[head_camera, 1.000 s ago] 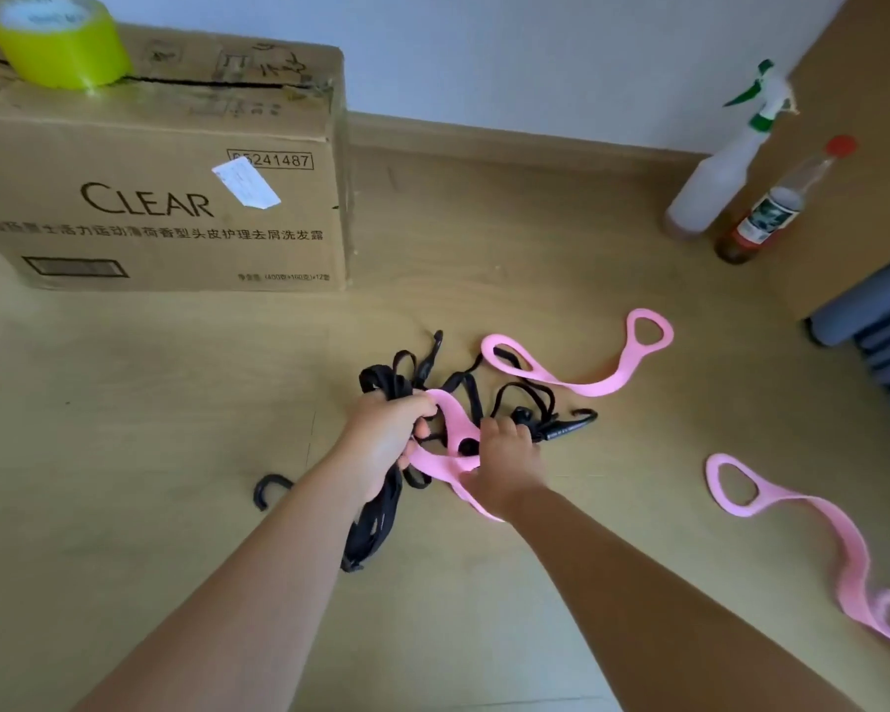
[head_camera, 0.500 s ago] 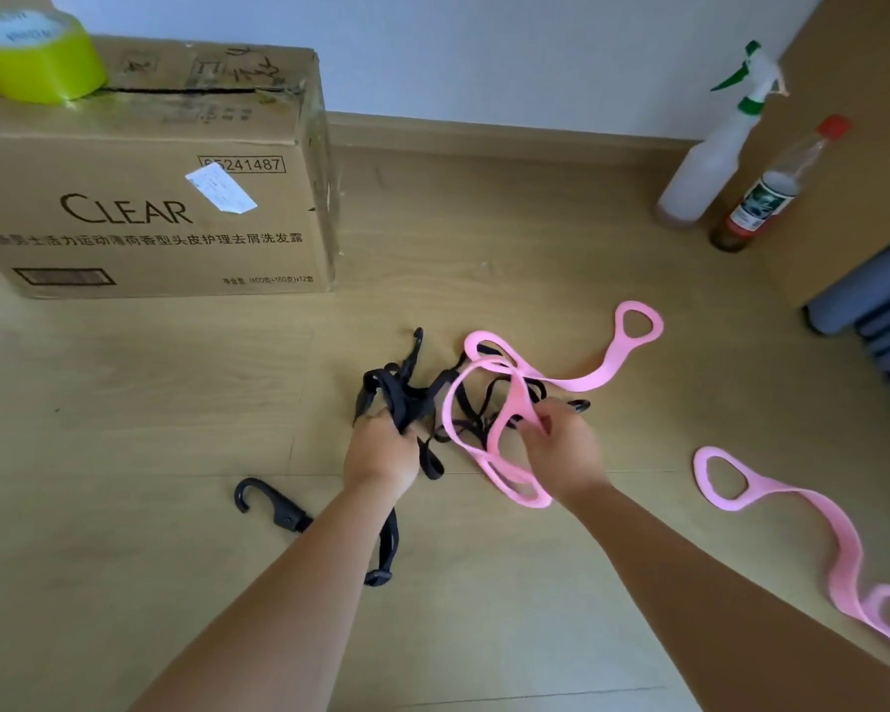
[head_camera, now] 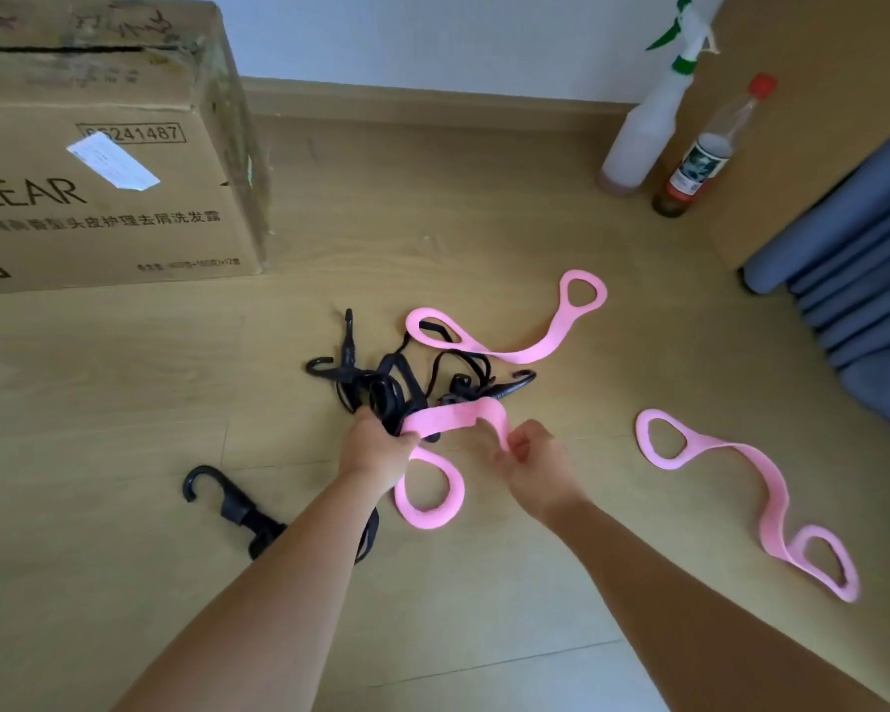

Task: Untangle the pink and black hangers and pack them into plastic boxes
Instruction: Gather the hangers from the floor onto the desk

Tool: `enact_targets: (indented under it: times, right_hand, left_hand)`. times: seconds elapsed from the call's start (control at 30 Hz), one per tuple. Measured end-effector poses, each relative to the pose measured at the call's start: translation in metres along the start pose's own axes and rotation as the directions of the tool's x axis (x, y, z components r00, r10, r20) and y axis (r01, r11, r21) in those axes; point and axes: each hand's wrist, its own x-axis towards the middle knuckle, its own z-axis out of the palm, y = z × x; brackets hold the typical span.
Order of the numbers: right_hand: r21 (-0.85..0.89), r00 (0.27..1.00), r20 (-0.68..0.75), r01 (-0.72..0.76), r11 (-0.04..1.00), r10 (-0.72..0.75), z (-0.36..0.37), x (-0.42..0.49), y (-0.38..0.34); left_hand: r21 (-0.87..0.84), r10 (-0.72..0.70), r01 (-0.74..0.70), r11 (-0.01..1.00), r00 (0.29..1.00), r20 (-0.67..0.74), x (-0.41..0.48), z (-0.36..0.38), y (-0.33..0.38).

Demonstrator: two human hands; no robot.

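Wooden floor (head_camera: 124, 403) serves as the work surface. A cardboard box (head_camera: 99, 172) stands far left; a spray bottle (head_camera: 643, 131) and a glass bottle (head_camera: 700, 156) stand far right, beside folded blue fabric (head_camera: 854, 280).

The black hangers (head_camera: 391, 388) lie in a knot at the centre of the floor. The left hand (head_camera: 376, 449) has its fingers curled round the near end of this knot and, it appears, the band passing through it. This anchors the bundle so that it cannot follow the pull.

The right hand (head_camera: 535, 459) pinches a fold of the pink hanger (head_camera: 453, 418) between thumb and fingers. The band is stretched between both hands, and its free loop hangs near, below the left wrist. The step in hand is judged to be drawing this band clear of the black straps.

A second pink hanger (head_camera: 509, 346) lies just beyond the knot, with a black strap crossing its loop. A third pink hanger (head_camera: 756, 485) lies well apart to the right, already free. One black hook (head_camera: 232, 506) rests near left, partly under the left forearm. No plastic boxes are in view.
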Motion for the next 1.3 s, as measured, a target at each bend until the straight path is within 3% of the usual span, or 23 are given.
enact_targets:
  times: [0.13, 0.37, 0.63, 0.97, 1.3]
  right_hand:
    - [-0.050, 0.996, 0.084, 0.036, 0.998, -0.032, 0.017, -0.005, -0.008]
    - [0.038, 0.998, -0.059, 0.020, 0.999, -0.017, 0.006, 0.001, -0.045]
    - [-0.017, 0.979, -0.088, 0.180, 0.983, -0.181, -0.057, -0.047, -0.125]
    - [-0.239, 0.980, -0.032, 0.185, 0.953, -0.198, -0.165, -0.154, -0.266]
    - [-0.133, 0.940, -0.135, 0.298, 0.945, -0.315, -0.307, -0.247, -0.476]
  left_hand:
    - [0.053, -0.007, 0.007, 0.999, 1.000, 0.010, 0.000, -0.008, 0.004]
    - [-0.137, 0.069, -0.067, 0.988, 0.998, 0.014, -0.010, -0.035, 0.023]
    - [-0.273, 0.096, -0.092, 0.958, 0.995, 0.000, -0.081, -0.085, 0.083]
    - [-0.279, 0.175, -0.169, 0.945, 0.985, -0.004, -0.221, -0.212, 0.226]
    - [-0.235, 0.380, -0.381, 0.894, 0.924, -0.049, -0.348, -0.355, 0.405]
